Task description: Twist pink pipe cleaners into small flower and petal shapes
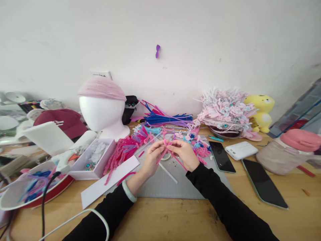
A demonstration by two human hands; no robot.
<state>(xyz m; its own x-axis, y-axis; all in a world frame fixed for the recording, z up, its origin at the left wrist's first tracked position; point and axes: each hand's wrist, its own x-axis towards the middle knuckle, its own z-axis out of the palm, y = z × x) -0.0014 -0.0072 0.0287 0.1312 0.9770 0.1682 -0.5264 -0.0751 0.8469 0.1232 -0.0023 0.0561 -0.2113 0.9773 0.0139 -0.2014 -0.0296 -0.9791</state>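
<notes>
Both hands meet over the grey cutting mat (155, 190), pinching pink pipe cleaners (178, 161). The fingers of my left hand (154, 155) close on the left side of the piece, and my right hand (184, 154) grips its right side. A small looped or crossed part shows between the fingertips, and two pink stems hang down and apart below. A clear glue stick (168, 173) lies on the mat under the hands. A roll of tape (166, 156) is partly hidden behind them. Finished-looking pink tassels (125, 147) lie to the left.
A white mannequin head (101, 113) with a pink wrap stands at back left. Near it are a lilac box (100, 170) and a glue gun (64, 162) with cords. Blue pipe cleaners (168, 118), a decorated pink headpiece (225, 112) and phones (264, 182) lie behind and right.
</notes>
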